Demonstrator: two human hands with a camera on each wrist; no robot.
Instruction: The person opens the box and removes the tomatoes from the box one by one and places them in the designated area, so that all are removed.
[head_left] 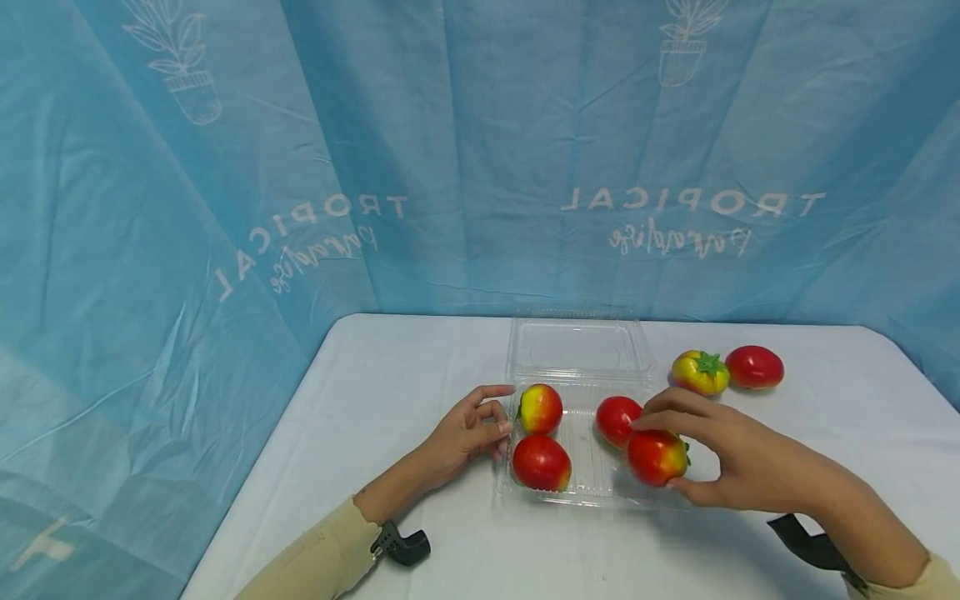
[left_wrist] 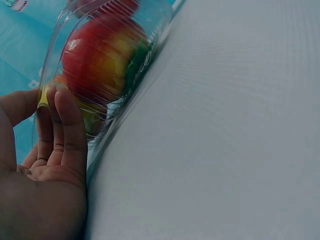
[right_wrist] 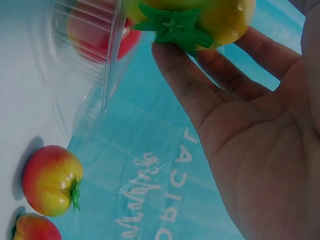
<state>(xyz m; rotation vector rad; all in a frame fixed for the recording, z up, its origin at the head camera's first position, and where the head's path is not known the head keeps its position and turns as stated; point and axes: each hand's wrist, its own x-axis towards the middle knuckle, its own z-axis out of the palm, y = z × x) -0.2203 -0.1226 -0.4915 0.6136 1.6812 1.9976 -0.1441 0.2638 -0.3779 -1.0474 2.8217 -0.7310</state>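
Note:
My right hand (head_left: 723, 454) grips a red-and-yellow toy tomato (head_left: 651, 458) above the right part of a clear plastic clamshell box (head_left: 581, 467). In the right wrist view, the green star-shaped leaves (right_wrist: 175, 27) of that tomato face the camera. My left hand (head_left: 468, 433) holds the box's left edge, its thumb and fingers at the rim in the left wrist view. Inside the box, a yellow-red tomato (head_left: 541, 408) and a red one (head_left: 542, 462) lie on the left. Another red tomato (head_left: 617, 419) lies to the right, partly behind the held one.
The box's lid (head_left: 577, 346) lies open toward the back of the white table (head_left: 420, 358). Beyond my right hand, a yellow tomato with green leaves (head_left: 701, 372) sits beside a red one (head_left: 754, 367). Blue printed cloth (head_left: 480, 150) hangs behind and at the left.

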